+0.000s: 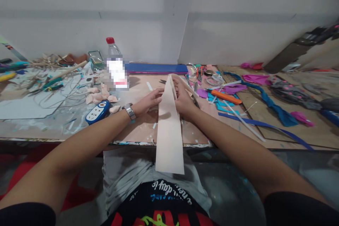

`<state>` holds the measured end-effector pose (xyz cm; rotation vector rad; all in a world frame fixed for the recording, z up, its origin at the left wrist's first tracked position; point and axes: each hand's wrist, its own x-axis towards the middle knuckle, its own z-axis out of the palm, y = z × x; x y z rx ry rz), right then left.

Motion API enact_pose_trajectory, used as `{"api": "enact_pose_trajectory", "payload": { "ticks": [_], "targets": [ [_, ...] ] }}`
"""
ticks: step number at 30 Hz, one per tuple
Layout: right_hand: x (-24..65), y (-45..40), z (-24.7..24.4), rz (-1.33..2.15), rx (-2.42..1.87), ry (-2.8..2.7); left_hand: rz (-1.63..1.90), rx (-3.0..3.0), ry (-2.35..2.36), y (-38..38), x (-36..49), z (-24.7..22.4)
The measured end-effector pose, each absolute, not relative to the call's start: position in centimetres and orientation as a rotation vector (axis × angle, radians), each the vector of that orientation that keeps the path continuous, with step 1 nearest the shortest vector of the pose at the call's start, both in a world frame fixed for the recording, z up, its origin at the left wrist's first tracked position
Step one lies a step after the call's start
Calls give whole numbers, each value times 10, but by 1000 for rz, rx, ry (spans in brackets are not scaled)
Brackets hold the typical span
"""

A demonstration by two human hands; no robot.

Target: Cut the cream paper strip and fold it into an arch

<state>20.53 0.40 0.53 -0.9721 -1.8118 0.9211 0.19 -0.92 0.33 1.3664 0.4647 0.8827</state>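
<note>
A long cream paper strip, looped or folded over at its far end, hangs past the table's front edge toward my lap. My left hand, with a metal watch on its wrist, pinches the strip's left edge. On the other side, my right hand grips the strip near the fold, some of its fingers hidden by the paper. Just behind the fold lies a dark pointed tool, partly covered, perhaps scissors.
Left are a blue power strip, peach-coloured pieces, pliers and sticks. A red-capped bottle and blurred phone stand behind. An orange cutter, blue ribbon and coloured scraps lie right. A wall closes the back.
</note>
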Motion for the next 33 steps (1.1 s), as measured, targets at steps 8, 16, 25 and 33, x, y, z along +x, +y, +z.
{"api": "enact_pose_trajectory", "payload": {
  "ticks": [8,16,25,33],
  "targets": [
    [207,-4,11,759,-994,-2099,1028,1293,547,0,2,-2],
    [207,-1,6,813,-892,-2223,1021,1226,629,1,4,-4],
    [203,2,9,900,-807,-1981,1159,1017,864,9,5,-8],
    [202,6,10,1187,-1031,-1546,1299,879,867,14,2,-4]
  ]
}}
